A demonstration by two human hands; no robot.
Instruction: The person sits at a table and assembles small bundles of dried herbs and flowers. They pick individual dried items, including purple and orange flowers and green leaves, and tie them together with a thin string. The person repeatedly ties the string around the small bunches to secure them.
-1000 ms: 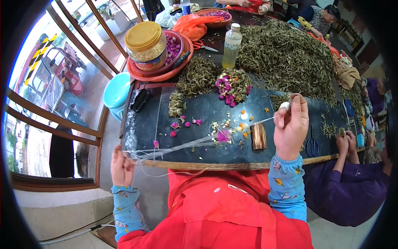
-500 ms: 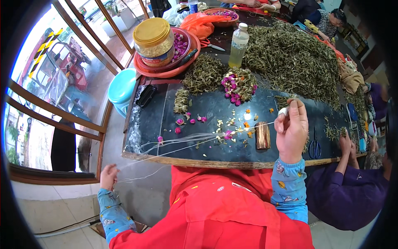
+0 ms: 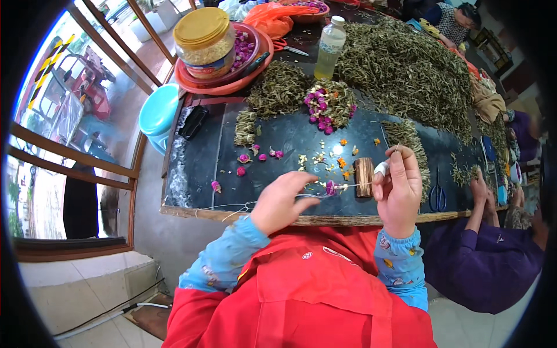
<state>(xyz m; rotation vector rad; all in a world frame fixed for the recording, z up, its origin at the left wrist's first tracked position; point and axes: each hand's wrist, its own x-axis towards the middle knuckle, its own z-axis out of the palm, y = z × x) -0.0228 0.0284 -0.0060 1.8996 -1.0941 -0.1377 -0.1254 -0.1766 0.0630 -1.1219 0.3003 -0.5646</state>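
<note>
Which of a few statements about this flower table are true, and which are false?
1. The right hand pinches a thread. True.
2. The left hand grips the bottle. False: it is open near the table edge; the bottle stands farther back.
3. A purple flower sits on the thread between the hands. True.
4. The blue-handled scissors lie left of the wooden block. False: they lie to its right.
5. A yellow lid tops the jar. True.

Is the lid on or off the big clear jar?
On: the yellow lid covers the jar's top, with no open mouth showing.
</note>
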